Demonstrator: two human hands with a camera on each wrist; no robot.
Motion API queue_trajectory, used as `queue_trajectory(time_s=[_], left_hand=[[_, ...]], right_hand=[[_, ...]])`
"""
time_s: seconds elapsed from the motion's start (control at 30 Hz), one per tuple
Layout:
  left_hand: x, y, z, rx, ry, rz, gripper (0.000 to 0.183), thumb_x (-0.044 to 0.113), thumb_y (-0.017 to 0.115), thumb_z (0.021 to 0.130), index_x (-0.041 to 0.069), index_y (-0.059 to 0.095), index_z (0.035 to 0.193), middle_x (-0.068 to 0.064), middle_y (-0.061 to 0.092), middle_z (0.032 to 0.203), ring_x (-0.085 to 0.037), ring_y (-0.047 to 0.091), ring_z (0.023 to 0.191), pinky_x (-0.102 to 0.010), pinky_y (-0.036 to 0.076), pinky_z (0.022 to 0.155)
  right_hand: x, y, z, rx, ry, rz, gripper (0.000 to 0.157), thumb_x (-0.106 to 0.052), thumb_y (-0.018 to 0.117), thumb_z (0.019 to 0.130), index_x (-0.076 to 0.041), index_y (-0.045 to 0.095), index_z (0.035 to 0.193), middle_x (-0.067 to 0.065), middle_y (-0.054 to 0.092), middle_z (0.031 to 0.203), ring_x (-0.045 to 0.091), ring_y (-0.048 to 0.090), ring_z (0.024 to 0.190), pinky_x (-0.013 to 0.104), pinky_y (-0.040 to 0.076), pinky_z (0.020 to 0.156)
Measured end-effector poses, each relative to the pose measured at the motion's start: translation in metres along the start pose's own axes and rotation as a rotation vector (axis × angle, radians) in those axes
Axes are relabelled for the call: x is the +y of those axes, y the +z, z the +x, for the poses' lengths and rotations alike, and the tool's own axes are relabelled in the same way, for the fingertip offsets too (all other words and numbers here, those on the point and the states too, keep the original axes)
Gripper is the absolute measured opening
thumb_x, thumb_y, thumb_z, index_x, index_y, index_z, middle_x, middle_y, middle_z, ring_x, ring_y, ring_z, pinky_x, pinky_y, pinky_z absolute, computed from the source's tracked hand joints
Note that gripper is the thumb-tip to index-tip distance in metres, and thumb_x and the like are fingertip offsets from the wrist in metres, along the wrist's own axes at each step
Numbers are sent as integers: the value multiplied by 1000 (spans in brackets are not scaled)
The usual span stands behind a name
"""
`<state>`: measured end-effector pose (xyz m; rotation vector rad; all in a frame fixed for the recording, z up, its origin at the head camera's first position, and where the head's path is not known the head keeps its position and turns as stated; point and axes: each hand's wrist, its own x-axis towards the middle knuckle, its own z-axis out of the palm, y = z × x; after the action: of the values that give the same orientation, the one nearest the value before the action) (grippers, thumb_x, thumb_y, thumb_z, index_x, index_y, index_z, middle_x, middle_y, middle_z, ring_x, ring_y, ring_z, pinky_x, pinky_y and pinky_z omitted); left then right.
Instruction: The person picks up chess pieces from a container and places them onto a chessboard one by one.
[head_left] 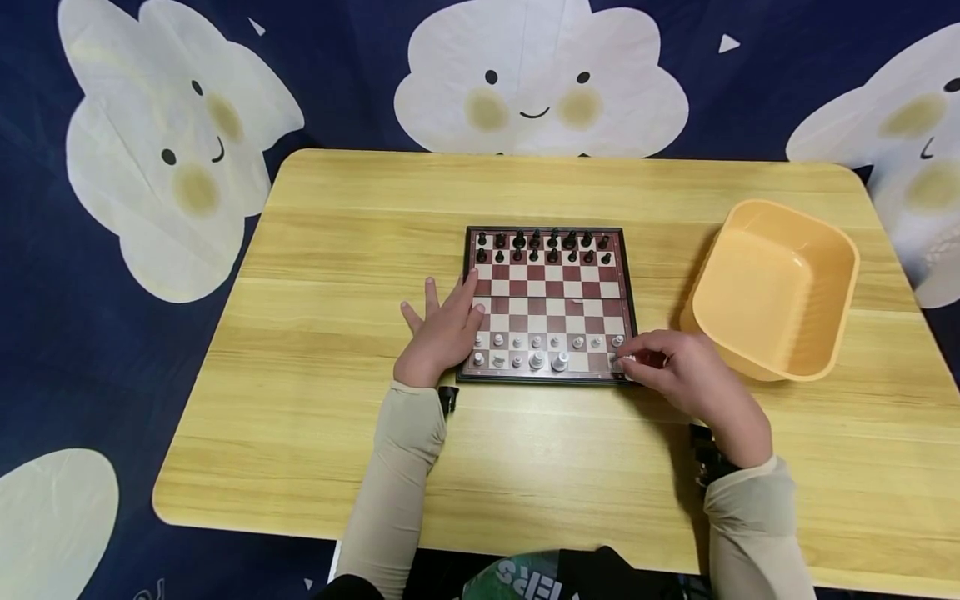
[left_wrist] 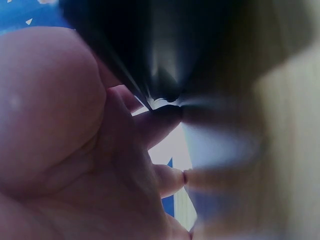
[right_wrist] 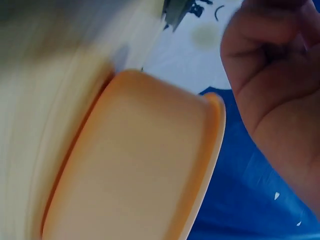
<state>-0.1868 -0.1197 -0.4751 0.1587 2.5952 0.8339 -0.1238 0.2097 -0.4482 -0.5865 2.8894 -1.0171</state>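
Observation:
A chessboard (head_left: 547, 287) lies on the table with black chess pieces (head_left: 552, 240) in two rows along its far side. White chess pieces (head_left: 536, 360) stand in two rows along its near side, with a gap in the nearest row. My left hand (head_left: 438, 337) rests at the board's left edge, fingers spread. At the near right corner, my right hand (head_left: 678, 367) pinches a small white chess piece (head_left: 628, 358) between thumb and fingers; its kind is mostly hidden. In the right wrist view, that hand (right_wrist: 280, 75) has curled fingers, their tips out of sight.
A yellow plastic bin (head_left: 772, 292) stands right of the board, close to my right hand, its inside visible. The wooden table (head_left: 322, 275) has rounded corners. A dark blue cloth with cloud faces (head_left: 540, 75) hangs behind it.

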Motion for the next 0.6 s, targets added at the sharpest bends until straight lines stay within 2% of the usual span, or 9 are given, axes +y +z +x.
queue_trajectory(time_s=[0.13, 0.23, 0.6], left_hand=[[1, -1, 0, 2, -2, -1, 60, 38, 28, 113, 32, 4, 168, 2, 10, 173, -37, -27, 153, -68, -29, 109], [2, -1, 1, 4, -4, 0, 60, 38, 29, 113, 32, 4, 167, 2, 10, 173, -37, -27, 153, -68, -29, 109], [2, -1, 0, 6, -10, 6, 60, 38, 28, 113, 32, 4, 168, 2, 10, 173, -37, -26, 153, -68, -28, 110]], right_hand=[[-9, 10, 5, 73, -97, -26, 9, -7, 81, 88, -13, 82, 93, -2, 76, 89, 11, 65, 76, 29, 52, 67], [-14, 18, 9, 81, -157, -21, 9, -6, 81, 88, -13, 82, 94, -2, 76, 89, 12, 68, 80, 34, 54, 70], [-19, 29, 13, 48, -176, -32, 8, -6, 81, 88, -10, 82, 96, 0, 78, 92, 20, 73, 88, 44, 59, 79]])
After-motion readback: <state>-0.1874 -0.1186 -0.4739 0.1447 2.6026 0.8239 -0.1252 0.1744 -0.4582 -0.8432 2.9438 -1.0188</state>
